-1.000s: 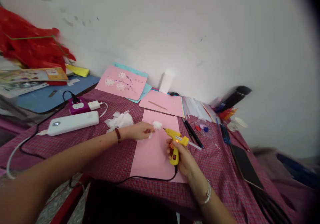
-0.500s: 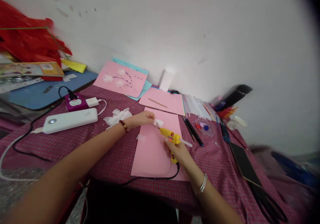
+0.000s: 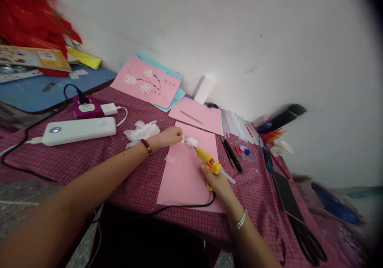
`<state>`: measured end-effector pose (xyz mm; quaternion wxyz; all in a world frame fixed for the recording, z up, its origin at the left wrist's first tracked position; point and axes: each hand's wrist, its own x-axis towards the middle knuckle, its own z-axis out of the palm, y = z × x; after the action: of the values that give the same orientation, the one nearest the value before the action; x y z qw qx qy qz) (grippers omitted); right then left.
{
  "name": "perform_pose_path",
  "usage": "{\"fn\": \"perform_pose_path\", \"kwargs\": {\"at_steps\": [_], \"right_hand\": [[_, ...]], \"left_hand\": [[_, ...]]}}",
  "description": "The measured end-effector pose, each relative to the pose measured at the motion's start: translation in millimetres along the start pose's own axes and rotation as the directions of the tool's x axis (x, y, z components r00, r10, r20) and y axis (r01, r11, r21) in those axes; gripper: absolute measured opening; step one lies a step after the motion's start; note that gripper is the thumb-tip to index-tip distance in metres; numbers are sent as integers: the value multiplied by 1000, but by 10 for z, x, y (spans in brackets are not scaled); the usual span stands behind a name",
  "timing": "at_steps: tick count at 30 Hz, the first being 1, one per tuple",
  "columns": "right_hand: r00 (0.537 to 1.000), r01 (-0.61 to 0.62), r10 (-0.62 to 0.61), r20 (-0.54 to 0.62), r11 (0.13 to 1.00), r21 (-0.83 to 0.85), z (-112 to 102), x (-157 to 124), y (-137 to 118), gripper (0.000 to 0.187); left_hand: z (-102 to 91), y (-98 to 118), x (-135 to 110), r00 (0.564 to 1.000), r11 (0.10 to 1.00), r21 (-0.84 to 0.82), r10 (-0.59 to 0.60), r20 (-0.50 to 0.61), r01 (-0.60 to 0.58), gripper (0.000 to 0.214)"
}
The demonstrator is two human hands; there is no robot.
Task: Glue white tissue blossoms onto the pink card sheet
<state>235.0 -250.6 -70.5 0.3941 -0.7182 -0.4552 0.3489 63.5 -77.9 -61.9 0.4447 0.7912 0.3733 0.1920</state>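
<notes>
A yellow glue gun (image 3: 206, 158) with a clear glue stick out of its back is gripped in my right hand (image 3: 217, 180). Its nozzle points at a crumpled white tissue tuft (image 3: 191, 141) on the pink paper (image 3: 182, 184); I cannot tell whether they touch. My left hand (image 3: 170, 136) is closed just left of the tuft, with a small white bit, apparently tissue, at its fingertips. More torn tissue (image 3: 142, 131) lies piled on the cloth left of the paper. A clear strip of tape (image 3: 170, 158) sits on the paper's left edge.
A white power bank (image 3: 79, 131) and purple socket block (image 3: 87, 107) stand left. Behind are a pink picture with white flower heads (image 3: 167, 85) and a pencil (image 3: 191, 117) on paper. Pens (image 3: 233, 156), black scissors (image 3: 308, 240) and a dark flat object (image 3: 289, 196) lie right. The gun's black cord (image 3: 179, 206) crosses the front.
My left hand has drawn slightly back from the tissue tuft, which now shows whole on the paper. The glue gun's nozzle stays close to it. The camera view has shifted a little.
</notes>
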Motion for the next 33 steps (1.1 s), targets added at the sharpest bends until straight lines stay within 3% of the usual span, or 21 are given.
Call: {"fn": "perform_pose_path", "kwargs": {"at_steps": [3, 9, 13, 16, 28, 33], "right_hand": [[1000, -5, 5, 16, 1000, 24, -6, -24, -31, 26], [993, 92, -90, 77, 995, -23, -40, -10, 87, 30], [978, 195, -180, 106, 969, -149, -69, 43, 100, 22], [968, 237, -209, 141, 946, -221, -79, 111, 77, 25], [987, 57, -35, 159, 988, -140, -54, 257, -32, 27], [989, 18, -13, 146, 999, -35, -38, 316, 53, 28]], "left_hand": [[11, -16, 4, 998, 998, 67, 13, 62, -17, 5], [83, -13, -5, 970, 980, -186, -31, 240, 77, 12], [94, 5, -25, 962, 894, -416, -52, 270, 165, 15], [88, 7, -30, 960, 850, -484, -85, 266, 209, 12], [61, -68, -4, 959, 798, -552, -110, 262, 242, 4], [58, -106, 4, 953, 897, -419, -9, 302, 141, 6]]}}
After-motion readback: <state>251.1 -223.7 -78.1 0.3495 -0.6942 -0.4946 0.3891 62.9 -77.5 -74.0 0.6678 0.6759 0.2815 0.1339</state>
